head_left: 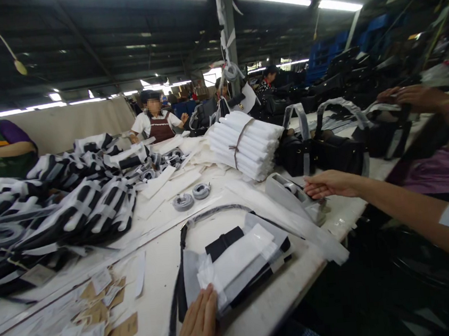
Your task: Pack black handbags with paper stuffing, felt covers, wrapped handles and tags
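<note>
My left hand (pixel 198 320) lies flat, fingers stretched, on the near left edge of a black handbag (pixel 247 288) wrapped in pale tissue sheets. A white padded strip in clear plastic (pixel 240 257) and a small black folded piece (pixel 224 243) rest on the bag. The black strap (pixel 181 269), part-wrapped in plastic, loops around the far and left sides. My right hand (pixel 328 184) reaches out to the right, its fingers pinched together beside what looks like a tape dispenser (pixel 297 195). What is between those fingertips is too small to make out.
Wrapped black bags (pixel 100 202) pile up at left. Paper tags (pixel 121 331) lie front left. Two coiled straps (pixel 182 202), a tied white bundle (pixel 241 142) and a plastic sheet (pixel 294 219) lie beyond. Black handbags (pixel 339 150) stand at right, near a co-worker's hands (pixel 417 97).
</note>
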Motion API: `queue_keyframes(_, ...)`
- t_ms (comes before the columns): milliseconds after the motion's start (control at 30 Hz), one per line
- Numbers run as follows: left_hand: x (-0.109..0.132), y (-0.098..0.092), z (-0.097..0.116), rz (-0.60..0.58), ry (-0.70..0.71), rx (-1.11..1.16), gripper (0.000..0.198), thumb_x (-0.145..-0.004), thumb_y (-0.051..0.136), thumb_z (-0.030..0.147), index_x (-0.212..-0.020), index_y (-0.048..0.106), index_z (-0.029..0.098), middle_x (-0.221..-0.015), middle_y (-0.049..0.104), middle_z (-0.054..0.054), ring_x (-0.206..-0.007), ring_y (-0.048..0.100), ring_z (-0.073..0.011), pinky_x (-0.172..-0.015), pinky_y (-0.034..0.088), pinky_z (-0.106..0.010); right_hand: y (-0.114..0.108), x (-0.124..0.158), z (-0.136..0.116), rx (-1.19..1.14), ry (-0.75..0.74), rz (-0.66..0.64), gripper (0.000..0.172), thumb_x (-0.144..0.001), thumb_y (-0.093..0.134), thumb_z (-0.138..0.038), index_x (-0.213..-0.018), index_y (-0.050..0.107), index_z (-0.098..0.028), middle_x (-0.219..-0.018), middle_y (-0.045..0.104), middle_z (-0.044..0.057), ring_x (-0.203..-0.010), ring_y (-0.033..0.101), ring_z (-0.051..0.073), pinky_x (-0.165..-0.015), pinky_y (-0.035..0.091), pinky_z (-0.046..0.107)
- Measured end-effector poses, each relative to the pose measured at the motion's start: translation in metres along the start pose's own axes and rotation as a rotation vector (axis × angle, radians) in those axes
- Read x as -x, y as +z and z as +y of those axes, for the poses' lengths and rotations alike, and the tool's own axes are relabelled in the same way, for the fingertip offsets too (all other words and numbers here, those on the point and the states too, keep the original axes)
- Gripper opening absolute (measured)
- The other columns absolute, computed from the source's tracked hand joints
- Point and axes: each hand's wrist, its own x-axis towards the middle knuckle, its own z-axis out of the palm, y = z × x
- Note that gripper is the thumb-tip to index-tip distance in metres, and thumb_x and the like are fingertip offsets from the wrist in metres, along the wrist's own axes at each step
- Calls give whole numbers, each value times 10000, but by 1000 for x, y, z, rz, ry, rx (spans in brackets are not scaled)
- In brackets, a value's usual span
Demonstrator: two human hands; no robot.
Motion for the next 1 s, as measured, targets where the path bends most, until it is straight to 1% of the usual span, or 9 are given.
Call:
queue_keyframes(100, 0, 0, 0, -1, -3, 9, 482, -855, 412, -11, -1293, 561, 125, -1285, 685, -77, -1146, 661, -200, -950, 552, -318, -19, 17, -3, -98, 152, -179, 413, -916, 607, -398, -831, 768, -27, -853, 746, 246, -648, 721, 179, -622, 551, 281)
queue_keyframes(200, -1, 0, -2, 10, 8, 28, 473, -859, 426, 1, -1295, 560, 125, -1273, 691, -84, -1137, 666, -203, -940, 555, -318, -36, 41, 7, -223, 288, -214, 370, -904, 623, -407, -853, 792, -82, -941, 748, 256, -715, 741, 214, -647, 582, 286)
queue_keyframes(300, 0, 0, -4, 19, 22, 46, 470, -862, 442, 15, -1300, 560, 136, -1259, 698, -86, -1120, 676, -204, -935, 556, -311, -40, 65, 31, -311, 391, -215, 258, -840, 698, -382, -849, 810, -150, -1029, 747, 234, -813, 747, 246, -698, 607, 285)
queue_keyframes(500, 0, -1, -5, -6, 13, 70, 540, -881, 453, 27, -1409, 476, 144, -1286, 685, -89, -1137, 672, -208, -948, 553, -310, -20, 89, 86, -229, 305, -175, 224, -823, 692, -397, -830, 795, -198, -973, 759, 203, -790, 744, 252, -720, 605, 307)
queue_keyframes(667, -1, 0, -7, 12, 18, 94, 613, -891, 457, 52, -1492, 390, 155, -1266, 697, -90, -1111, 689, -216, -928, 561, -301, -10, 85, 107, -101, 219, -130, 212, -814, 670, -391, -796, 772, -206, -876, 769, 171, -753, 734, 251, -635, 572, 291)
queue_keyframes(767, -1, 0, -7, 14, 23, 109, 594, -892, 455, 52, -1478, 406, 139, -1278, 689, -97, -1123, 682, -216, -946, 552, -299, -18, 90, 103, 10, 173, -109, 178, -798, 689, -369, -809, 784, -219, -880, 772, 144, -761, 726, 262, -695, 569, 326)
queue_keyframes(833, -1, -2, -5, 1, 17, 109, 551, -899, 449, 53, -1446, 442, 125, -1296, 677, -104, -1138, 672, -217, -970, 543, -311, -22, 98, 91, 144, 57, -129, 167, -802, 692, -364, -854, 800, -248, -943, 776, 116, -839, 726, 277, -803, 561, 358)
queue_keyframes(900, -2, -6, -2, -18, -15, 107, 498, -906, 448, 54, -1398, 490, 124, -1319, 663, -100, -1155, 660, -217, -993, 533, -321, -18, 106, 68, 278, -117, -204, 172, -815, 685, -368, -895, 805, -275, -979, 777, 90, -910, 719, 282, -873, 543, 366)
queue_keyframes(1000, -5, -13, 7, -36, -105, 120, 464, -898, 435, 38, -1337, 545, 141, -1338, 652, -79, -1172, 648, -219, -997, 538, -340, 9, 112, 20, 338, -349, -390, 189, -847, 665, -400, -905, 795, -275, -937, 776, 74, -872, 714, 254, -837, 544, 338)
